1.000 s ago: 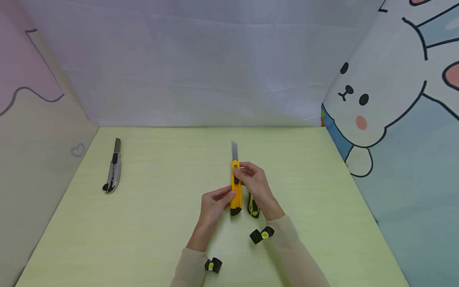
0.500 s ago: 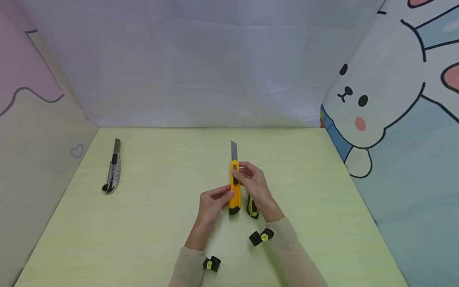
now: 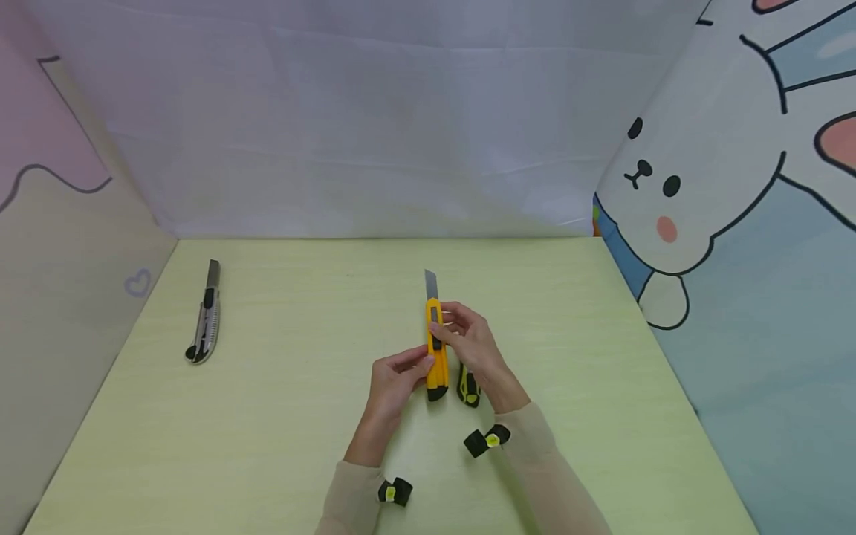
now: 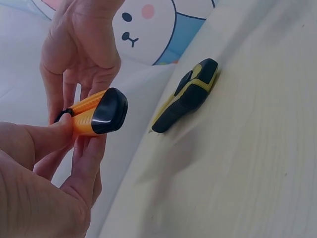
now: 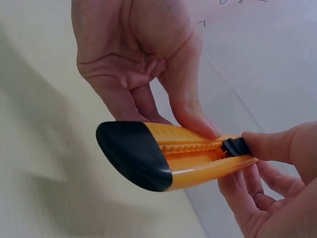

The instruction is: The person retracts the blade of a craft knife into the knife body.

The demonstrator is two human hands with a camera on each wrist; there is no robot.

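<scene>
Pale green tabletop (image 3: 314,423) spreads beneath a black-and-lime cutter (image 4: 187,99); just left of it, raised, the yellow cutter (image 3: 440,362) is pinched by the left hand (image 3: 394,383) and right hand (image 3: 475,345), whose thumb touches the slider (image 5: 235,147). Its blade (image 3: 431,284) is out, so work seems midway; well left of the black-and-lime cutter, the silver cutter (image 3: 209,316) lies untouched.

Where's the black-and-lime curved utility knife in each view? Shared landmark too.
Head: black-and-lime curved utility knife sits right of and below centre, upper end hidden behind the right hand.
Left wrist: black-and-lime curved utility knife is slightly right of and above centre, on the pale tabletop.
Right wrist: not in it.
Landmark: yellow plastic box cutter with black end cap, in all three.
</scene>
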